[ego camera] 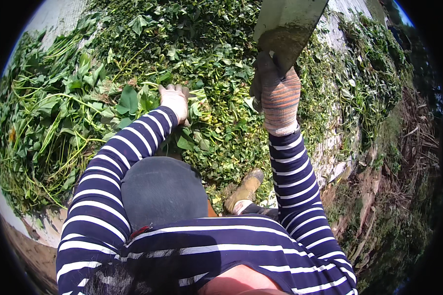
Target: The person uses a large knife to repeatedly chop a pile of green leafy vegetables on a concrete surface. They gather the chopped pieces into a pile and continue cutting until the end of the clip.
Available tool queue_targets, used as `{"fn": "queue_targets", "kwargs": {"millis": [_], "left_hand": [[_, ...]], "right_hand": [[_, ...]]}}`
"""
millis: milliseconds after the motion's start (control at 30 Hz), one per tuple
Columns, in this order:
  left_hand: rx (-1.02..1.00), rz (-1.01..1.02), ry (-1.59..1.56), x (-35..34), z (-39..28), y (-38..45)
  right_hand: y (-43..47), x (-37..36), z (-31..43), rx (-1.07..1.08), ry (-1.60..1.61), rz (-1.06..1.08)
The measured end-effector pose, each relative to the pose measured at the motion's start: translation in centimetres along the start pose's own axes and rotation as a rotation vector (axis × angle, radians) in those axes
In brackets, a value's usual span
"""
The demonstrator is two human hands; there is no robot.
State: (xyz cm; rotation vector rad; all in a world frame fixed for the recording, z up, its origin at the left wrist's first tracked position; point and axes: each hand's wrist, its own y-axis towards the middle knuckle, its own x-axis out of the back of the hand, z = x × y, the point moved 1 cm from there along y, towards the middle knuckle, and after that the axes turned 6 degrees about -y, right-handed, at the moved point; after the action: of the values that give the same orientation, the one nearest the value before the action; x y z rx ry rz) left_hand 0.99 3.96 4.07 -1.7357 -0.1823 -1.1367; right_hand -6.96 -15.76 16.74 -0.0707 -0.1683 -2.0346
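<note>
My right hand [280,97], in a striped knit glove, grips a broad-bladed knife [289,27]. Its wide metal blade points away from me, dark and dirty near the handle, which my fingers mostly hide. To the left, my left hand [174,101] wears a pale glove and presses down around a bunch of leafy green vines [146,97]. Short lengths of stem [198,94] stick out on the right side of that hand. Chopped leaves and stems [229,110] cover the ground between my hands and beyond them.
A heap of long uncut vines [55,114] lies at the left. My knee in dark cloth [164,191] is close below my left arm, and my muddy shoe [245,190] rests among the cuttings. More vines [369,84] and dry brush [417,125] lie at the right.
</note>
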Motion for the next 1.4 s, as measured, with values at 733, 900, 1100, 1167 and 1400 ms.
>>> {"fn": "queue_targets", "kwargs": {"millis": [733,900,1100,1167,1400], "left_hand": [[-0.019,0.159,-0.105,-0.5,0.2,1.3],[-0.025,0.144,-0.182,-1.7,1.9,1.3],[-0.049,0.214,-0.193,-1.3,2.2,1.6],[-0.013,0.211,-0.157,-0.9,1.3,1.5],[-0.028,0.237,-0.261,-1.9,2.0,1.9]], "right_hand": [[-0.7,-3.9,3.4,0.138,0.259,-0.179],[-12.5,-1.0,-15.9,-0.830,-1.059,0.724],[1.2,0.9,1.1,-0.040,0.024,0.085],[3.4,-0.3,6.3,0.139,0.338,0.168],[-15.8,-5.7,-12.8,-0.886,-1.003,0.499]]}}
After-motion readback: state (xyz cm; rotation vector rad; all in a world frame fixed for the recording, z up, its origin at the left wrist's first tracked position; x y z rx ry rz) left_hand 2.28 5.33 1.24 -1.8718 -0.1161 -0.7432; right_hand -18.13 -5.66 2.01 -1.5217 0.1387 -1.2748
